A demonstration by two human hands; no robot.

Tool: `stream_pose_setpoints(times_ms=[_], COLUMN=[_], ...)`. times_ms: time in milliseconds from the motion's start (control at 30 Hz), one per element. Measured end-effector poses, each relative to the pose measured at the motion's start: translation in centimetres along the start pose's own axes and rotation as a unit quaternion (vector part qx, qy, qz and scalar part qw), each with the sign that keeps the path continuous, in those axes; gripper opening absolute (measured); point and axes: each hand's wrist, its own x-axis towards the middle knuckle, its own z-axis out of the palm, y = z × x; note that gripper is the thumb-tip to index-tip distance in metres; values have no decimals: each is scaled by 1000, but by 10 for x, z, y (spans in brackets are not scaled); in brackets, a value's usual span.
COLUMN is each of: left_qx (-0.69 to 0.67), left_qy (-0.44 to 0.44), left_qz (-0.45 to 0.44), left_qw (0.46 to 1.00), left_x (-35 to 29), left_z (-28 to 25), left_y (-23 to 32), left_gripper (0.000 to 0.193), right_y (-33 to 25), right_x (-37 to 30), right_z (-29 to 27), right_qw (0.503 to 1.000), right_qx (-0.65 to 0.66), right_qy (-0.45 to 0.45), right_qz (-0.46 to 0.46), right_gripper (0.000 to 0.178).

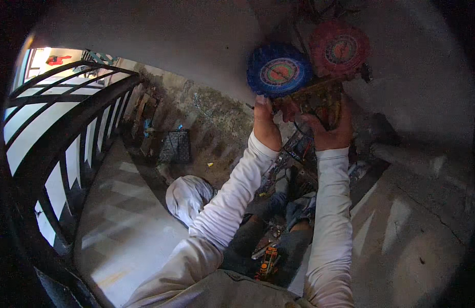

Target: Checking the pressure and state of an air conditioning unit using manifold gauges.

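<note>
Both my arms, in white sleeves, reach up to a manifold gauge set with a round blue gauge [279, 70] on the left and a round red gauge [341, 47] on the right. Under the dials runs a brass-coloured manifold body [319, 92]. My left hand [268, 126] holds its lower left side, thumb up against the blue gauge's lower edge. Curled around the right end below the red gauge is my right hand [334, 133]. Thin dark hoses or cords hang near my fingers; dim light hides where they join.
A black metal railing [68, 138] curves along the left. Against the stained wall stands a dark patterned bag [175, 146], with a pale cloth bundle [187, 197] nearer me. An orange-and-black tool [268, 262] lies between my legs. Loose tools and debris clutter the ground beneath my hands.
</note>
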Motion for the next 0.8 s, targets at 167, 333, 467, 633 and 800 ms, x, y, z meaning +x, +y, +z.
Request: stream_pose_setpoints(times_ms=[167, 333, 467, 633, 800], left_qx=[30, -24, 7, -19, -23], left_qy=[11, -18, 14, 17, 26], left_qz=[-3, -12, -16, -26, -25], left_qw=[999, 999, 1000, 999, 999], left_x=[2, 2, 2, 2, 2], left_z=[-3, -2, -2, -3, -3], left_y=[1, -4, -3, -5, -4], left_gripper=[56, 56, 56, 55, 53], right_y=[-24, -15, -17, -19, -12], right_x=[3, -1, 3, 2, 0], right_z=[-3, 2, 1, -3, 0], right_qw=[999, 995, 995, 996, 989], right_qx=[12, 79, 91, 63, 127], right_qy=[-16, 9, -10, -23, -37], right_qz=[29, 67, 35, 52, 71], right_gripper=[86, 83, 82, 79, 82])
